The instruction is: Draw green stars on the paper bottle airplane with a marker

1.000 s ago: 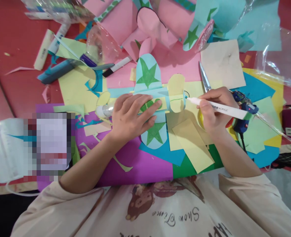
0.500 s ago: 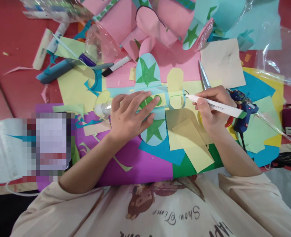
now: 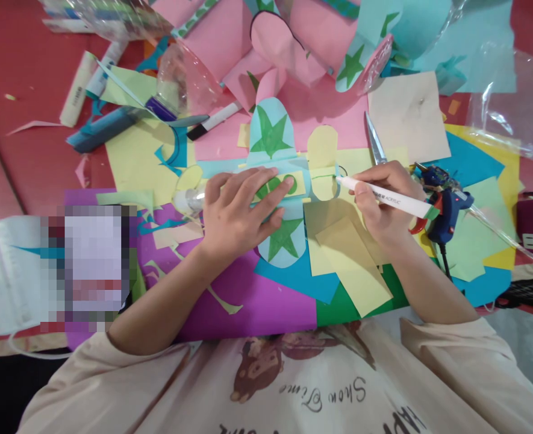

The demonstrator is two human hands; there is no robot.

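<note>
My left hand (image 3: 241, 211) lies flat with spread fingers on a paper cutout (image 3: 273, 129), light blue with green stars on its rounded lobes. Between the fingers shows a yellow strip (image 3: 299, 183) with green round shapes. To its right, a pale yellow rounded piece (image 3: 323, 150) lies on the cutout's end, with a green line drawn across it. My right hand (image 3: 383, 202) pinches a white acrylic marker (image 3: 390, 198) with a green end. The marker's tip touches or nearly touches the right edge of the yellow piece, beside the green line.
Scissors (image 3: 374, 140) and a blue glue gun (image 3: 449, 217) lie near my right hand. Several markers (image 3: 76, 90) are scattered at the left. Pink rolled paper (image 3: 270, 36) stands at the back. Paper scraps cover a purple sheet (image 3: 248, 301).
The marker tip has moved slightly left onto the yellow piece's edge, and my right hand has shifted a little. My left hand stays in place.
</note>
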